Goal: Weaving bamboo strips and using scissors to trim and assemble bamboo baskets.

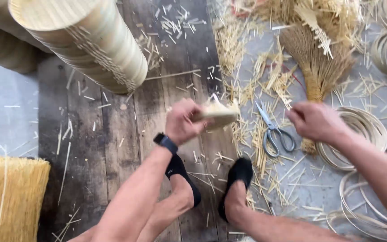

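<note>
From the head camera, the left hand (182,122) is clamped around a short pale bundle of split straw (217,114), holding it in the air just left of the scissors (274,132), which lie open-handled on the grey floor (5,121). The right hand (315,121) hovers just right of the scissors with its fingers curled together; whether it pinches a strand is too blurred to tell. Both feet in black socks (240,172) rest below the scissors, one on the dark wooden boards (113,134) that run away to the scissors' left. A tied broom-like sheaf (316,67) lies above the scissors, coils of thin bamboo strip (363,130) lie to their right, and a tall stack of pale woven rings (90,40) stands well to their upper left. A yellow straw bundle (10,197) sits far to the lower left. Loose cuttings litter everything. The likely trouble, as I judge it: the bundle could fan apart if the grip slackens, and the scissors' points lie close to the bare ankles amid slippery chaff.
</note>
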